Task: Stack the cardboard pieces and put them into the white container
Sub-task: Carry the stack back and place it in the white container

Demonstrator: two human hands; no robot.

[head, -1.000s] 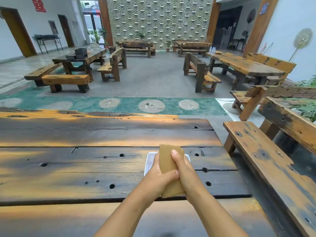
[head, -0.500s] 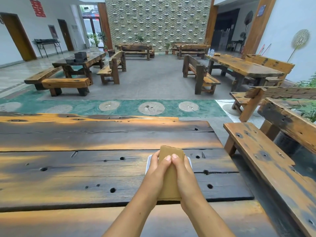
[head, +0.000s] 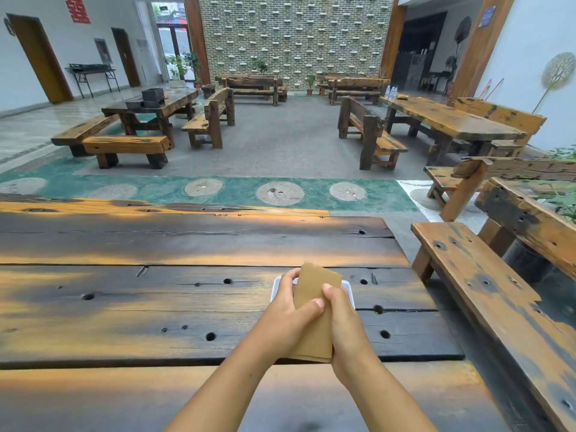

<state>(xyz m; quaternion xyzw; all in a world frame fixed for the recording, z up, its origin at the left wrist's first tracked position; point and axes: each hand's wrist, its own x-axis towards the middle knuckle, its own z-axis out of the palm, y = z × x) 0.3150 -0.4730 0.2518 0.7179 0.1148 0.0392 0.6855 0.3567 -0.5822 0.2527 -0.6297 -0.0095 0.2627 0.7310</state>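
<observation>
A stack of brown cardboard pieces [head: 314, 285] is held flat between both hands, tilted slightly with its far end to the right. My left hand [head: 288, 316] grips its left side, thumb across the top. My right hand [head: 343, 319] clasps the right edge. Under and behind the stack lies the white container [head: 348, 291] on the dark wooden table [head: 156, 307]; only its far corners show, the rest is hidden by the hands and cardboard.
A wooden bench [head: 486, 294] runs along the table's right side. The table's right end [head: 414, 275] is close to the container. Other tables and benches stand farther back in the hall.
The stack has been lowered and tilted, its far end turning to the right. My left thumb has slid over the cardboard's top. Both hands keep hold.
</observation>
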